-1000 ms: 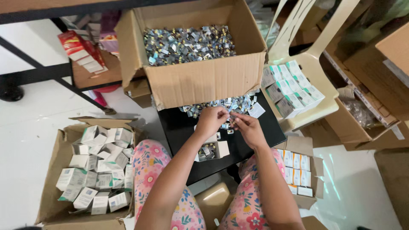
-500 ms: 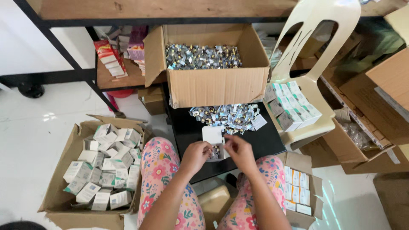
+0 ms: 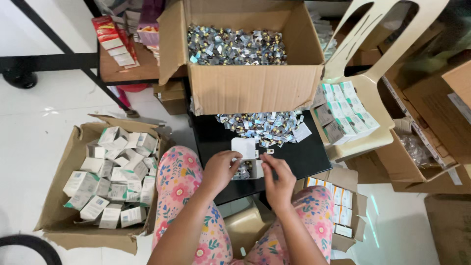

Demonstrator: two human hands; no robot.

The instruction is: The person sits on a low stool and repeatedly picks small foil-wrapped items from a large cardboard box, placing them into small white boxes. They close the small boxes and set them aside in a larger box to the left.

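Observation:
A small white carton (image 3: 247, 156) with its lid flap up lies on the black board (image 3: 304, 156) over my lap, partly filled with tiny shiny packets. My left hand (image 3: 220, 170) grips the carton's left side. My right hand (image 3: 277, 177) rests at its right edge, fingers pinched together; whether a packet is between them is hidden. A loose heap of small silvery packets (image 3: 262, 126) lies on the board just beyond the carton.
A big open cardboard box (image 3: 255, 88) full of the same packets stands behind the board. On the left floor a box (image 3: 59, 196) holds several empty white cartons. A cream plastic chair (image 3: 363, 83) at right carries stacked cartons; another carton box (image 3: 355, 206) sits by my right knee.
Both hands came back from the packet heap to the small white carton and now sit at its sides. The camera tilted, shifting the whole scene.

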